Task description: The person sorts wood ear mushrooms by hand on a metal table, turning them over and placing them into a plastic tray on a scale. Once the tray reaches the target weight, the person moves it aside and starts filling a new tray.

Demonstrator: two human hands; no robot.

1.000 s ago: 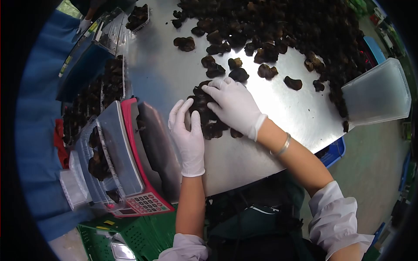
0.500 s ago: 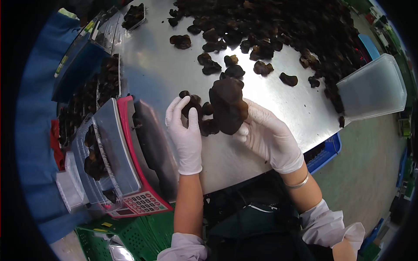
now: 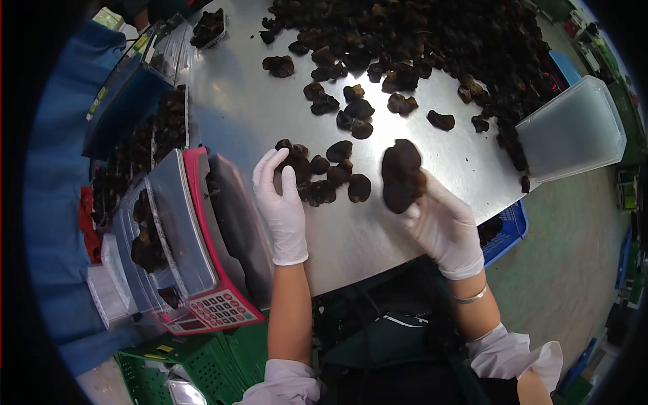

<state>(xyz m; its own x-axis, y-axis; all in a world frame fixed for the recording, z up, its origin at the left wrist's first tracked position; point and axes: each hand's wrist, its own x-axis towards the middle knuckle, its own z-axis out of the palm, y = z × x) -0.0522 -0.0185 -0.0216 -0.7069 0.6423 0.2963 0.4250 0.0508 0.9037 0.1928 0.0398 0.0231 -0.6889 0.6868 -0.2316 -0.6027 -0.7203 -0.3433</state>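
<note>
White gloves cover both hands. My right hand (image 3: 445, 226) pinches a large dark brown, fungus-like piece (image 3: 402, 177) between thumb and fingers, above the metal table (image 3: 358, 236). At the left, my left hand (image 3: 278, 206) touches a small cluster of dark pieces (image 3: 297, 162) with its fingertips; its thumb and fingers are apart. Between the hands, several more dark pieces (image 3: 339, 172) lie on the metal. Farther back, other loose pieces (image 3: 359, 109) are scattered in front of a big dark heap (image 3: 432, 34).
A pink-framed scale (image 3: 226, 307) at the left bears a clear tray with dark pieces. Filled trays (image 3: 169, 125) stand behind it. A translucent bin (image 3: 574, 135) is at the right edge, above a blue basket (image 3: 509, 233). Green crates (image 3: 196, 364) stand below; blue fabric is far left.
My right hand has moved right with the large piece, away from the cluster, uncovering small pieces on the table. My left hand has shifted only slightly.
</note>
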